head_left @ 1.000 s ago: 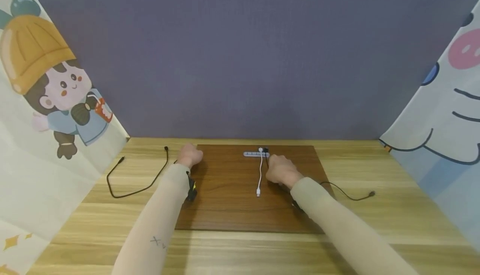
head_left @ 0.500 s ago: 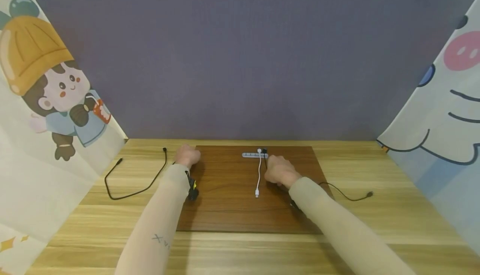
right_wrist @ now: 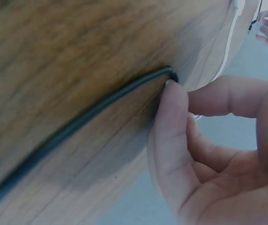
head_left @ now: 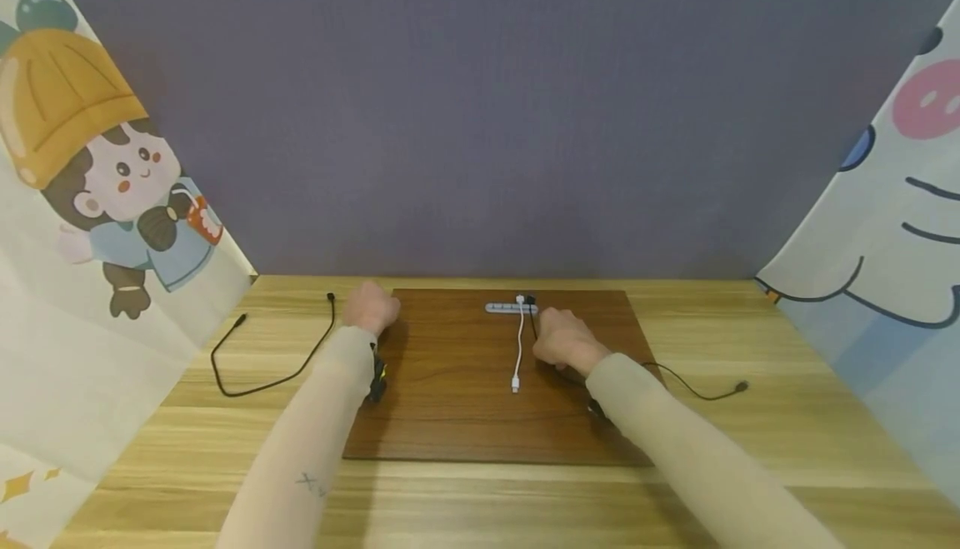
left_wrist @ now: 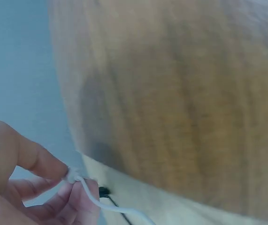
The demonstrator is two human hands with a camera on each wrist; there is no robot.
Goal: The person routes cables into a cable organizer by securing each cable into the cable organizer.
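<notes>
My left hand (head_left: 371, 307) is over the left edge of a dark wooden board (head_left: 442, 366). In the left wrist view its thumb and finger pinch the end of a white cable (left_wrist: 98, 202); a black plug (left_wrist: 104, 191) shows just behind the fingertips. On the board's right side, my right hand (head_left: 568, 342) pinches a black cable (right_wrist: 84, 115) between thumb and forefinger. That cable's plug sits in a pale cable clip strip (head_left: 500, 308) at the back. Beside it, another white cable (head_left: 519, 349) runs from the strip towards me, its USB plug lying on the board.
Left of the board a loose black cable (head_left: 258, 390) lies curved on the light wooden table (head_left: 450, 503). Past my right wrist, a black cable end (head_left: 741, 386) rests on the table. A grey panel (head_left: 480, 116) stands behind, with printed cartoon sheets (head_left: 135, 207) at both sides.
My left hand has shifted slightly left. The right hand, the clip strip and the cables on the board look unchanged.
</notes>
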